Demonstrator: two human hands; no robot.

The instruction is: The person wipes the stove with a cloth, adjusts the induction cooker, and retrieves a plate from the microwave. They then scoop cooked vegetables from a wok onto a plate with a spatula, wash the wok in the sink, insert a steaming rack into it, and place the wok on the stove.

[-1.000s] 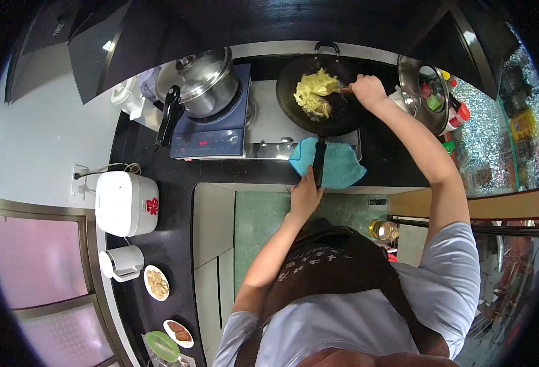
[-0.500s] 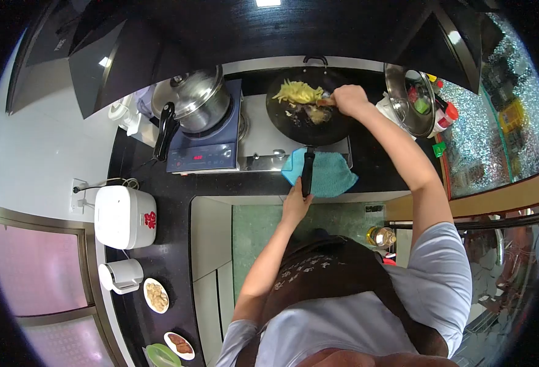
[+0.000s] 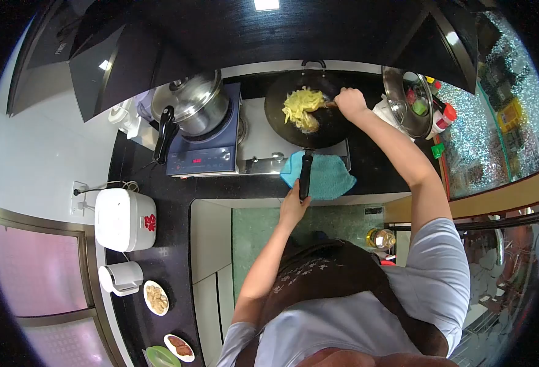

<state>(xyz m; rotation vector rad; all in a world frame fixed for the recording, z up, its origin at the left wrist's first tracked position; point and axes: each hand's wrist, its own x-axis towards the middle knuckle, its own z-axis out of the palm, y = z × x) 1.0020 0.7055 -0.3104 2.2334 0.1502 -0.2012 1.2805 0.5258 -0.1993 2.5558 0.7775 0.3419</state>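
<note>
Evidently, both hands are engaged at the black wok [image 3: 278, 125], taking twelve o'clock as the top of the view. The left hand [image 3: 294, 205] is at the wok's six o'clock, fingers curled partly closed about the end of the long black handle [image 3: 305, 174]. The right hand [image 3: 351, 103], at the three o'clock rim, is closed round a utensil [image 3: 330, 104] that reaches inward; its tip is hidden at the food. The yellow food [image 3: 302, 104] lies in the wok, heaped from the centre towards ten o'clock, with a browner portion towards six.

A blue-green cloth [image 3: 332, 177] lies beneath the handle, spreading towards five o'clock. At the wok's nine o'clock, a lidded metal pot [image 3: 205, 115] sits upright on a blue cooktop [image 3: 202, 160]. A glass lid [image 3: 396, 101] with a metal rim stands tilted at three o'clock. Noted at eight o'clock, a white rice cooker [image 3: 118, 219]; towards seven, two plates of food, one pale [image 3: 156, 298], one reddish-brown [image 3: 179, 348].
</note>
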